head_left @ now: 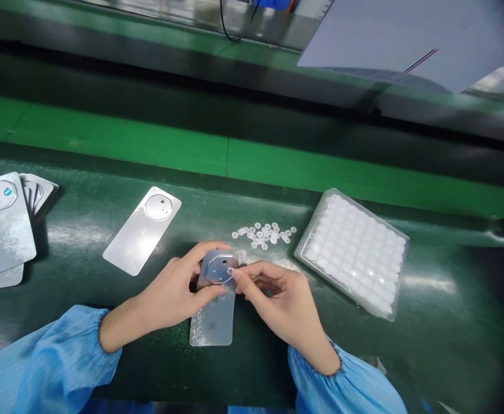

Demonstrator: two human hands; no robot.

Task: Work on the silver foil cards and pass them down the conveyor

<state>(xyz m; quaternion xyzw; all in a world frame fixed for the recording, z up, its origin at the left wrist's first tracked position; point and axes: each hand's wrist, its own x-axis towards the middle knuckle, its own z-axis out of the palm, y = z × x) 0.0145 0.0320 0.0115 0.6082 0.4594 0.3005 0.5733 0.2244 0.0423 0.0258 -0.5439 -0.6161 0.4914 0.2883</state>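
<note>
My left hand [176, 287] grips a silver phone back cover [214, 322] by its sides, fingers behind the upper edge and thumb on the front. The cover has a rounded camera plate [220, 268] with small holes near its top. At the right side of that plate, my right hand [277, 290] pinches a small clear ring [230, 271] between thumb and forefinger. A scattered pile of small clear rings [264, 234] lies just beyond both hands. Another silver cover [142, 233] rests flat to the left of them.
Several covers [8, 241] are stacked at the far left, one with a blue mark on its plate. A clear tray [355, 253] full of white round pieces sits at the right. Green ledge [169, 146] runs behind the table; a white sheet [407, 34] hangs above.
</note>
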